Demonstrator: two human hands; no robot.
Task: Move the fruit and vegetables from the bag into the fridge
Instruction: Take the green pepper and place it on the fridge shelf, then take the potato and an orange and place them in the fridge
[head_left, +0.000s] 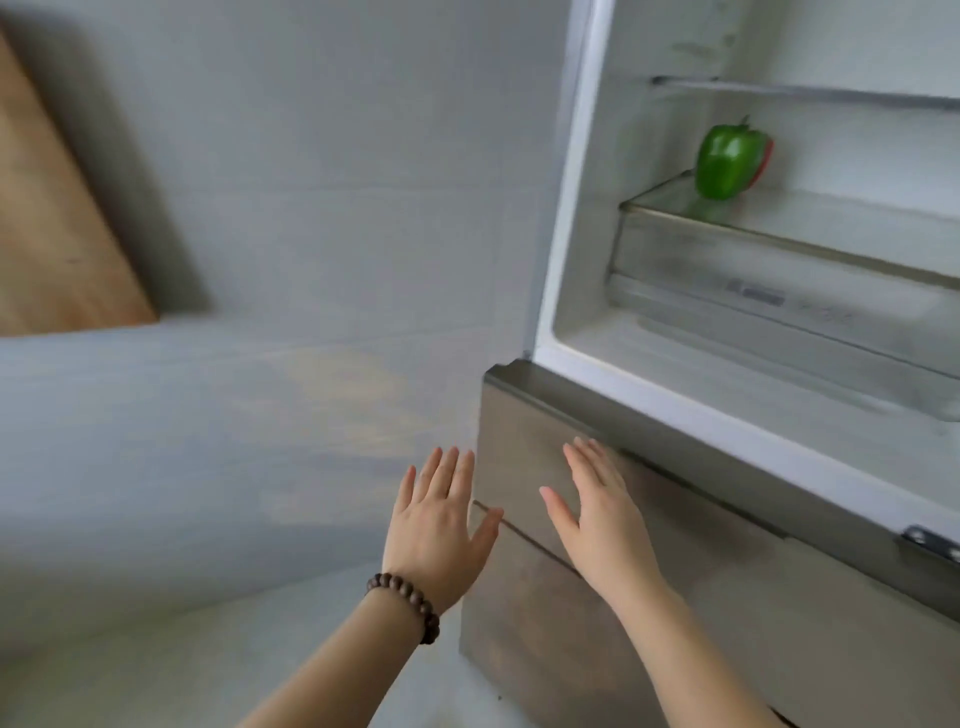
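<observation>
The fridge (566, 270) stands at the right with its upper compartment open. On the glass shelf (779, 234) inside sits a green bell pepper (727, 161), and something red peeks out just behind it. My left hand (436, 525) is open with fingers spread, held in front of the fridge's lower left corner. My right hand (602, 514) is also open and empty, palm toward the brown lower drawer front (701, 582). Both hands are well below the pepper. The bag is out of view.
A clear crisper drawer (779, 312) lies beneath the glass shelf. Another shelf edge (810, 93) runs higher up. A grey wall (311, 208) fills the left, with a wooden panel (52, 223) at the far left. A metal hinge (930, 543) sits at the right edge.
</observation>
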